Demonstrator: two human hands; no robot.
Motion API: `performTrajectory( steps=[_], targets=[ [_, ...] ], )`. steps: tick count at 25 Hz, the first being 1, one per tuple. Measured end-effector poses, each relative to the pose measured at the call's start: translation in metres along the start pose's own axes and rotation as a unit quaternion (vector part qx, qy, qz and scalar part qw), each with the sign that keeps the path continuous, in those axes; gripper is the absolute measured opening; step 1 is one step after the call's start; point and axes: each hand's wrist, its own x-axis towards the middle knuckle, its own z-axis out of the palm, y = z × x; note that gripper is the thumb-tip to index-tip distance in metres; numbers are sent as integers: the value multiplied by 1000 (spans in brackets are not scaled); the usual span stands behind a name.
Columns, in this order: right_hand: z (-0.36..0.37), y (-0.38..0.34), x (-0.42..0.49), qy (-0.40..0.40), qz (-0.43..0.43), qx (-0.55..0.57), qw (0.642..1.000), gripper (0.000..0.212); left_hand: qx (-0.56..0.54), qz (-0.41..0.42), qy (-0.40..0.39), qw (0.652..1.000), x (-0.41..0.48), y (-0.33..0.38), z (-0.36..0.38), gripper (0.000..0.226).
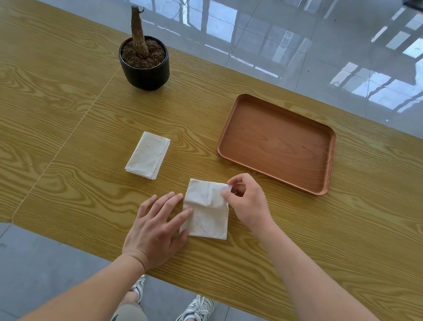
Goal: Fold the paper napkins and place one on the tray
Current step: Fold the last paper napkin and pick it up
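The thin napkin (206, 210) could have torn or creased crookedly if the right hand (246, 200) pulled its corner while the left hand (158, 224) pinned the sheet too firmly. The right thumb and forefinger were nearly closed, pinching the far right corner. The left fingers (172, 209) lay spread and flat, their tips touching the sheet's left edge. A second folded napkin (148, 155) lay beyond the left fingertips; the tray (327, 164) sat bare beyond the right fingers.
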Motion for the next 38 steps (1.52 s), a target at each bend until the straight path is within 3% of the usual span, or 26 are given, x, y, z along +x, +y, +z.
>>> performTrajectory(
  steps=[3, 6, 8, 14, 20, 29, 34, 38],
  targets=[
    [-1, -1, -1, -13, 35, 87, 996, 45, -3, 1, 1, 1000, 0, 0, -1, 38],
    [-2, 5, -9, -26, 50, 116, 992, 26, -8, -2, 4, 1000, 1, 1, -3, 41],
    [-1, 11, -18, -18, 25, 67, 997, 13, -14, -10, 3, 1000, 1, 1, -5, 47],
    [4, 22, -42, 11, -132, -107, 985, 18, -31, -31, 11, 999, 0, 3, -9, 53],
    [7, 29, -58, -15, -180, -182, 967, 12, -39, -35, -5, 999, 1, 5, -15, 63],
    [6, 33, -66, -43, -206, -229, 950, 9, -22, -13, -40, 999, 0, 5, -22, 42],
    [11, 34, -62, 21, -177, -198, 964, 7, -11, -6, -10, 1000, 1, 5, -16, 27],
    [15, 33, -60, 23, -165, -249, 954, 9, 7, 0, -2, 1000, 1, 4, -13, 23]
  ],
)
